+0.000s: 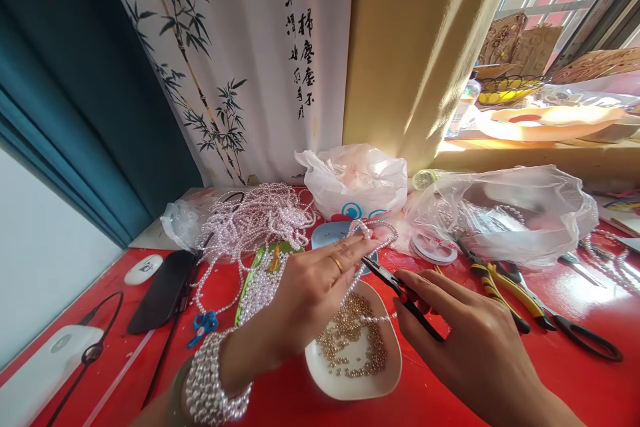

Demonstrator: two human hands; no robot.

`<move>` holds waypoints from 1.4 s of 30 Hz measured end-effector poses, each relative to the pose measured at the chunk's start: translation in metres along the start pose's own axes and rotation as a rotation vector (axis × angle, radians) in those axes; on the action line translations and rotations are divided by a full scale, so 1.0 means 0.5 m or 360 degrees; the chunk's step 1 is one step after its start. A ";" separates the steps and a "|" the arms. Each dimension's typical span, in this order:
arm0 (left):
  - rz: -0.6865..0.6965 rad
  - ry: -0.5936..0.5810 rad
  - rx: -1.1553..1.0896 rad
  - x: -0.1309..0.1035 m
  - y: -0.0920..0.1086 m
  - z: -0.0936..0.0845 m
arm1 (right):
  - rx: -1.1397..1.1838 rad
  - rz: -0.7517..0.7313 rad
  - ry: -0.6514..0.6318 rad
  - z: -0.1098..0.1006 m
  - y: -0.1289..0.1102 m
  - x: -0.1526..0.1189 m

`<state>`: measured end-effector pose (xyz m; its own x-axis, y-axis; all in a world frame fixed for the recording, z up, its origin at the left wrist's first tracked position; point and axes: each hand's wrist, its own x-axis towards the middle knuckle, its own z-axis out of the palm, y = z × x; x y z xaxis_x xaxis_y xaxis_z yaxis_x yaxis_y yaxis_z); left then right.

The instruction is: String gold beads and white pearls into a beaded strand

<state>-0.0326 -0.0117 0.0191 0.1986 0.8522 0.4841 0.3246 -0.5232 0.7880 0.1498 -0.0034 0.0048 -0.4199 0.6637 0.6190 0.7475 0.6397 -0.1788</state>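
Observation:
My left hand (315, 280) pinches a strand of small pearl beads (387, 232) that loops over its fingertips. A ring is on one finger and several rows of pearls circle the wrist. In my right hand (460, 320) is a pair of black and red pliers (395, 283), whose jaws meet the strand at the left fingertips. Whether the jaws are closed, I cannot tell. Beneath both hands sits a white bowl (360, 390) of small gold beads (367, 353), with part of the strand hanging over it. A green tray (243, 293) of loose pearl beads (260, 283) is partly behind my left hand.
A heap of pearl strands (260, 213) lies at the back left, near a black phone (163, 290) and a white power bank (55, 360). Plastic bags (357, 180) stand behind. Yellow-black pliers (520, 297) and scissors (585, 337) lie on the right.

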 end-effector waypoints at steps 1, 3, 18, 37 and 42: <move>0.0007 0.0002 0.0016 0.000 0.001 0.000 | 0.0004 -0.0007 0.0003 0.001 0.001 0.000; 0.0003 0.0012 0.0018 0.002 0.003 0.000 | 0.0015 -0.0024 0.0007 0.003 0.002 -0.001; -0.0632 0.0069 -0.0403 0.016 -0.007 -0.004 | -0.0093 0.0335 -0.0375 -0.027 0.102 -0.048; -0.0827 0.0095 -0.1008 0.058 -0.019 -0.019 | 0.0274 0.0351 -0.0392 0.018 0.062 -0.083; -0.0750 0.0030 -0.1066 0.080 0.002 -0.027 | 0.1484 0.0340 -0.0569 0.042 -0.004 0.064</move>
<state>-0.0370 0.0216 0.0445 0.1617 0.9857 0.0471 -0.2526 -0.0048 0.9676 0.1241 0.0245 0.0090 -0.5678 0.7786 0.2672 0.1907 0.4401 -0.8775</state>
